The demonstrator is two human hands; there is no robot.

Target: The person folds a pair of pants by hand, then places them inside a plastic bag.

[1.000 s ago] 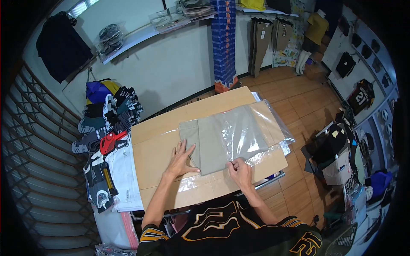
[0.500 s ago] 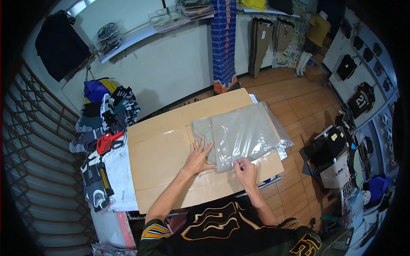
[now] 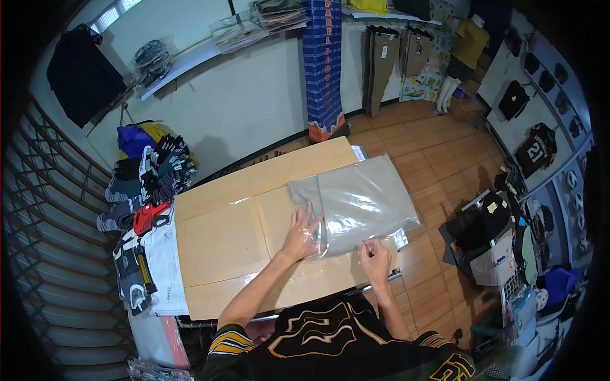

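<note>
A folded grey-beige garment (image 3: 362, 197) lies mostly inside a clear plastic bag (image 3: 406, 220) on the right part of a cardboard sheet (image 3: 222, 241). Its left end sticks out past the bag's mouth. My left hand (image 3: 301, 236) rests on that left end with the fingers spread, the thumb side near the bag's edge. At the near edge of the bag, my right hand (image 3: 375, 259) pinches the plastic between thumb and fingers. The garment's near left corner is partly hidden by my left hand.
Left of the cardboard lie a red-handled tool (image 3: 150, 218), a packaged black-and-yellow item (image 3: 141, 273) and piled socks (image 3: 152, 168). A blue pillar (image 3: 324, 70) stands behind the table. Boxes with dark clothing (image 3: 480, 225) sit on the floor at right.
The garment and bag have shifted right over the cardboard, and less loose plastic shows past the garment's right end. Both hands have moved right, the right one still pinching. The view has shifted slightly.
</note>
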